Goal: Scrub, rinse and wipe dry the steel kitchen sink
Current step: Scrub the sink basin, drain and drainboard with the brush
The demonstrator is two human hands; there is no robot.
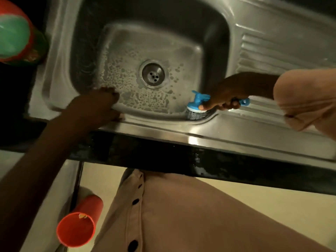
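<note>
The steel sink (pixel 60 73) fills the upper view, its basin floor covered in soapy foam around the round drain (pixel 153 75). My right hand (pixel 231 93) grips the blue handle of a scrub brush (pixel 197 103). The brush's steel-wire head presses against the basin's near right corner. My left hand (pixel 101 104) holds the sink's near rim, with fingers curled over the edge into the basin and the thumb on the front lip.
A ribbed steel drainboard (pixel 272 50) lies right of the basin. A red and green plastic container (pixel 16 33) sits at the far left. Below the dark counter edge (pixel 181 157), a red cup (pixel 80 222) stands on the floor beside my beige garment.
</note>
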